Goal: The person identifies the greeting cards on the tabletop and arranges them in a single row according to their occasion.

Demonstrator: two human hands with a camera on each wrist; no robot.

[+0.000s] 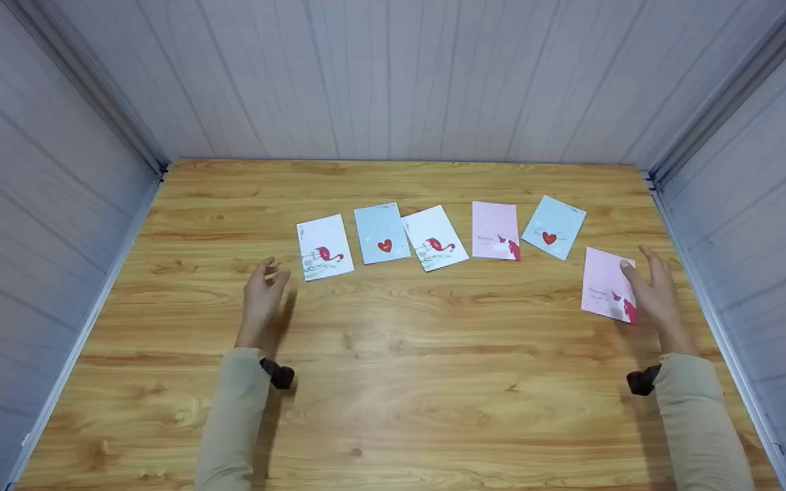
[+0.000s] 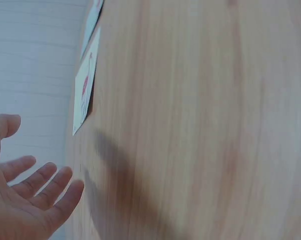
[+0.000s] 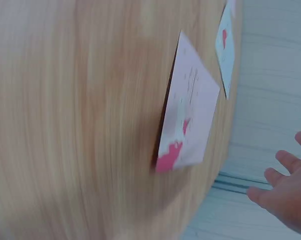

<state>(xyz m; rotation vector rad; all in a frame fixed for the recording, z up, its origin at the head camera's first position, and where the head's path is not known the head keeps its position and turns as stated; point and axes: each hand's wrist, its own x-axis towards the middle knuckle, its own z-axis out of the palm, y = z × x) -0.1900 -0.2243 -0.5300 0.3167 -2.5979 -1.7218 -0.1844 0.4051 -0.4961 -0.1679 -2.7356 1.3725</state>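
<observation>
My right hand (image 1: 655, 294) hovers by the right edge of a pink card (image 1: 603, 285) with a red figure in its corner. From above the thumb overlaps that card, but in the right wrist view the hand (image 3: 285, 192) is apart from it, fingers spread, holding nothing. My left hand (image 1: 263, 294) is raised over the table's left part, fingers relaxed and empty. Nearest to it lies a white flamingo card (image 1: 318, 239), also visible in the left wrist view, where the left hand (image 2: 28, 200) shows its palm.
Along the back of the wooden table (image 1: 393, 382) lie a blue heart card (image 1: 378, 225), another flamingo card (image 1: 427, 225) touching or overlapping it, a second pink card (image 1: 492, 221) and a tilted blue heart card (image 1: 560, 217). Pale panels (image 1: 393, 82) wall three sides.
</observation>
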